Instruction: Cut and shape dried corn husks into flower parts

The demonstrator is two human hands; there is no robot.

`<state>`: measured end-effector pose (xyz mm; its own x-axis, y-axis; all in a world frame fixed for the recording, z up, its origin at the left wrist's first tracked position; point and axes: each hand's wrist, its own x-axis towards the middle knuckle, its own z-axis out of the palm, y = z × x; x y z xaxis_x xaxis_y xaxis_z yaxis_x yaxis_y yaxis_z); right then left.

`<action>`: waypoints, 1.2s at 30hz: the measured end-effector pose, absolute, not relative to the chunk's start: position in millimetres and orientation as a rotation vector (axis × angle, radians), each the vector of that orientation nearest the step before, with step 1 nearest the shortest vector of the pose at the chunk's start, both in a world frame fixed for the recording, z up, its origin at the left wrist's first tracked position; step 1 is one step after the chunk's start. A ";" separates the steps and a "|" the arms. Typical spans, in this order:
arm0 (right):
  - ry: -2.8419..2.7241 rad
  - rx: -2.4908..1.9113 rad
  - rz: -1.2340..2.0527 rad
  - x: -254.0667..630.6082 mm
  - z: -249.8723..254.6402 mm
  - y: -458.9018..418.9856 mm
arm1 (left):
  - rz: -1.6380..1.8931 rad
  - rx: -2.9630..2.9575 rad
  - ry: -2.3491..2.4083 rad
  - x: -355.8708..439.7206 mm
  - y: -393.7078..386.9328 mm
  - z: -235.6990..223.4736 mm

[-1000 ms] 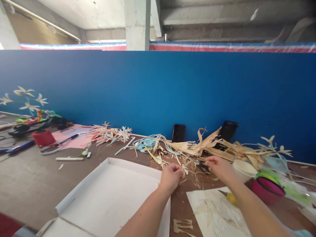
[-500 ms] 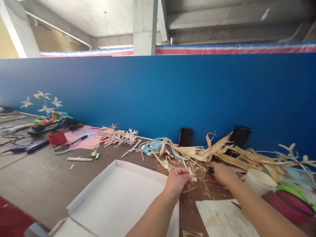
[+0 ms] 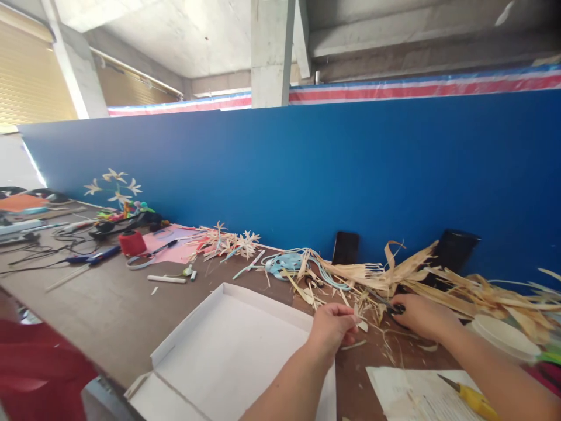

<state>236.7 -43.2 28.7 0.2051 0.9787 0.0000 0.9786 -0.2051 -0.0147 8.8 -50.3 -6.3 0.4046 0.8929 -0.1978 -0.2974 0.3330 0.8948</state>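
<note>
My left hand (image 3: 333, 328) is closed in a pinch over the right edge of the white box, with a small pale piece of dried husk (image 3: 362, 324) at its fingertips. My right hand (image 3: 423, 316) is closed around the black handles of a pair of scissors (image 3: 395, 308), whose blades point left toward the husk scraps. Just behind both hands lies a heap of dried husks (image 3: 407, 269), with blue strips (image 3: 284, 262) at its left end. The shallow white cardboard box (image 3: 241, 351) lies open under my left forearm.
A yellow-handled cutter (image 3: 475, 401) rests on a printed sheet (image 3: 390, 389) at front right, near a white bowl (image 3: 504, 336). A phone (image 3: 346, 248) and a black container (image 3: 456, 251) lean by the blue partition (image 3: 307, 175). Left are husk flowers (image 3: 248, 242) and red thread (image 3: 132, 242).
The view has turned left, shifting the table rightward. My right hand has lifted the scissors slightly out of the husk pile, and their handles now show. My left hand keeps its pinch.
</note>
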 end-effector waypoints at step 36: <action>-0.978 -1.388 1.095 119.8 4.7 -138.9 | 1.159 0.961 0.711 -5.5 -42.5 5.7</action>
